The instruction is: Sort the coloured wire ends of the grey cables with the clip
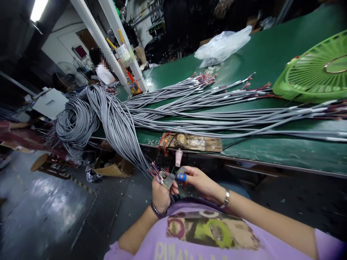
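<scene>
In front of my body, my left hand (161, 196) is closed around the end of a grey cable, with thin coloured wires (154, 171) fanning out above the fingers. A flat grey strip (169, 181) shows at its fingertips; I cannot tell whether it is tape or shielding. Close beside it, my right hand (199, 181) has its fingers pinched together, with a blue wrap on the thumb. What lies between those fingers is too small to make out. A thick bundle of grey cables (116, 133) runs from the bench down to my left hand.
More grey cables (206, 124) lie along the green bench (273, 155). A wooden block (200, 142) sits at its front edge, a pink cylinder (178, 157) below it. A green fan (311, 72) and plastic bag (223, 47) stand farther back. Another person (104, 74) is at far left.
</scene>
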`<state>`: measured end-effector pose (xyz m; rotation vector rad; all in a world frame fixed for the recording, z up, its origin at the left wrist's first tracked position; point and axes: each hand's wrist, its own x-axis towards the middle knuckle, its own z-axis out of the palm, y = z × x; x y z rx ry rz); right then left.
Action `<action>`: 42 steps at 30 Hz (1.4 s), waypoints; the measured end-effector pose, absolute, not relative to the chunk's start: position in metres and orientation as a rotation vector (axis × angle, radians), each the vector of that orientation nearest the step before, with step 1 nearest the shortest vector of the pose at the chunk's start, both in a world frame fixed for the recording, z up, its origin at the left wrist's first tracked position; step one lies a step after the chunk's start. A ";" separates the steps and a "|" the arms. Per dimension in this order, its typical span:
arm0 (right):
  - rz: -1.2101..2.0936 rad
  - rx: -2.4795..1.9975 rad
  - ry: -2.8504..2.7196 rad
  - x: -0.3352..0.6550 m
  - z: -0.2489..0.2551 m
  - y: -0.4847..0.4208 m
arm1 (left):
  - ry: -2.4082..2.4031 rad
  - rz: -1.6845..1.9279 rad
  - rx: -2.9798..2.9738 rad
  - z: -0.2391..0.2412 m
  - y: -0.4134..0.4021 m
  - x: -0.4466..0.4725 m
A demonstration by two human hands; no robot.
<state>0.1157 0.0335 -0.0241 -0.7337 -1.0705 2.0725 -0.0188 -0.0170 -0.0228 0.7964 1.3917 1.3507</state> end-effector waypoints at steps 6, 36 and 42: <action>2.083 -0.740 -1.059 0.125 -0.028 0.034 | 1.294 1.331 0.753 -0.021 -0.016 -0.016; 1.253 -1.372 -1.434 0.211 -0.027 0.034 | 1.167 1.252 0.705 -0.022 -0.013 -0.014; 1.471 -0.943 -1.885 0.168 0.017 0.027 | 1.072 1.101 0.812 -0.010 -0.017 -0.011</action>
